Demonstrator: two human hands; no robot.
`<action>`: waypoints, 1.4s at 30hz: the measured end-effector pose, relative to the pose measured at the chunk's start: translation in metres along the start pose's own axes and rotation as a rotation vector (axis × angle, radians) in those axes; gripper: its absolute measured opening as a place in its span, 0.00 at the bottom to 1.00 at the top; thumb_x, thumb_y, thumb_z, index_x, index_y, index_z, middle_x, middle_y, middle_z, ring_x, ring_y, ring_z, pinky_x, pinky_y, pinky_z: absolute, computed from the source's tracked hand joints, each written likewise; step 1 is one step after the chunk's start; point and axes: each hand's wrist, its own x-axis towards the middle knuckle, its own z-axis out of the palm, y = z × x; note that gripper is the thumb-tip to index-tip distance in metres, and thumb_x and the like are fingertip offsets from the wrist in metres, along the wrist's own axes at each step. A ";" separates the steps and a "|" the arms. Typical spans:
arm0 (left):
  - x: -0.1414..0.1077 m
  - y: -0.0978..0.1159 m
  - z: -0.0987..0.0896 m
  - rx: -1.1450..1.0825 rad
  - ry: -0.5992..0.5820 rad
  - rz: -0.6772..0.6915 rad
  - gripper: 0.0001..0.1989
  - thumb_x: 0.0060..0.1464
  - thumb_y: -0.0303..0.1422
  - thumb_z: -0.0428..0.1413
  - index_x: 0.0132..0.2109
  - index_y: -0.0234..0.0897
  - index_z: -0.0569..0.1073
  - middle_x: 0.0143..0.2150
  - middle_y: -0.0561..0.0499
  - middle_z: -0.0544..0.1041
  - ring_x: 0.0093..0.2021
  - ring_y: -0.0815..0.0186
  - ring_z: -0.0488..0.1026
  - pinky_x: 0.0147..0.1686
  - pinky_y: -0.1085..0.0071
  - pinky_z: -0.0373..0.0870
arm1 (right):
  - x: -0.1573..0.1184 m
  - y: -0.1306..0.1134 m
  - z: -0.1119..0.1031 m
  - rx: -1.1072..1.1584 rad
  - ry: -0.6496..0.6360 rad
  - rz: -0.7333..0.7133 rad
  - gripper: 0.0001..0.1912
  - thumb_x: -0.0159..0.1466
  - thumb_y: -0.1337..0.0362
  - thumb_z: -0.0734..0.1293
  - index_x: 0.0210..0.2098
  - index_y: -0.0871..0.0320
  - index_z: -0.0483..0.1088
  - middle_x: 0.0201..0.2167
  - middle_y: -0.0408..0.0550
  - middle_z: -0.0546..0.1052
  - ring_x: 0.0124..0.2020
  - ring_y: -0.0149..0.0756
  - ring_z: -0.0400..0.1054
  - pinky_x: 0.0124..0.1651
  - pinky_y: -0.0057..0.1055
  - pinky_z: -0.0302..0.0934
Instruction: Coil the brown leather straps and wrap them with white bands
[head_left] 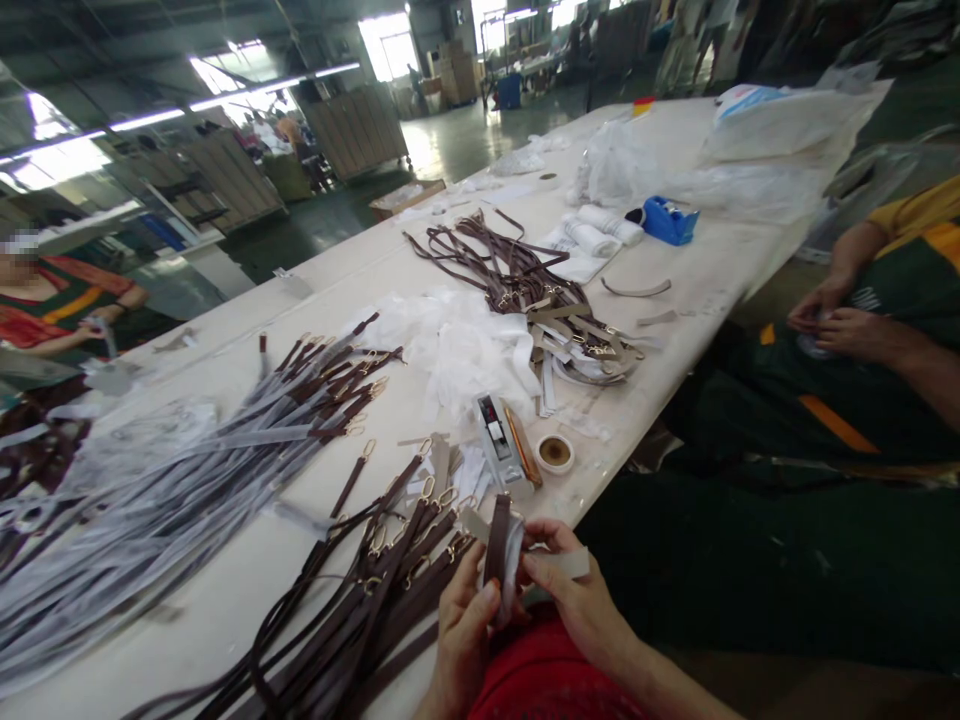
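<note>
At the counter's [247,590] near edge, the left hand [465,625] grips a brown strap end [496,540] upright, while the right hand [581,600] pinches a pale tape strip [566,563] against it, beside loose brown straps [375,600].

My left hand [461,630]: wrist and forearm run off the bottom edge.
Brown strap [496,540] in my fingers [489,592]: lower end hidden behind my palm and the white wrap.
Brown strap pile [352,610]: tails cut off by the bottom edge.
Wrapped straps [150,500]: cut by the left edge.
Co-worker's hands [832,315]: what they hold is too small to tell.
Surface [720,270]: far end blurred.
</note>
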 end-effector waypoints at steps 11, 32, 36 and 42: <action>0.000 0.001 0.000 -0.075 0.063 0.065 0.24 0.43 0.38 0.66 0.50 0.43 0.77 0.29 0.47 0.81 0.24 0.61 0.76 0.27 0.65 0.74 | -0.005 -0.025 -0.017 0.108 0.169 0.160 0.20 0.39 0.60 0.80 0.28 0.59 0.72 0.20 0.39 0.72 0.20 0.26 0.65 0.25 0.25 0.59; -0.009 0.008 0.003 0.132 -0.057 -0.048 0.21 0.45 0.44 0.63 0.44 0.35 0.80 0.29 0.48 0.76 0.28 0.66 0.68 0.29 0.72 0.66 | 0.001 -0.035 0.006 -0.023 -0.007 0.297 0.17 0.43 0.67 0.76 0.31 0.60 0.68 0.19 0.40 0.75 0.20 0.29 0.68 0.25 0.23 0.55; -0.012 0.007 -0.001 0.201 -0.010 -0.060 0.30 0.46 0.44 0.63 0.56 0.38 0.73 0.33 0.48 0.79 0.30 0.62 0.71 0.33 0.67 0.70 | -0.004 -0.035 0.008 -0.015 -0.017 0.288 0.16 0.45 0.66 0.75 0.32 0.61 0.69 0.20 0.42 0.76 0.22 0.30 0.69 0.26 0.23 0.56; -0.014 0.008 -0.005 0.414 0.004 0.055 0.24 0.50 0.43 0.60 0.54 0.42 0.75 0.51 0.45 0.78 0.53 0.50 0.72 0.46 0.62 0.72 | -0.013 -0.044 0.017 0.039 -0.025 0.242 0.15 0.52 0.56 0.72 0.33 0.61 0.73 0.24 0.46 0.77 0.24 0.33 0.69 0.33 0.29 0.61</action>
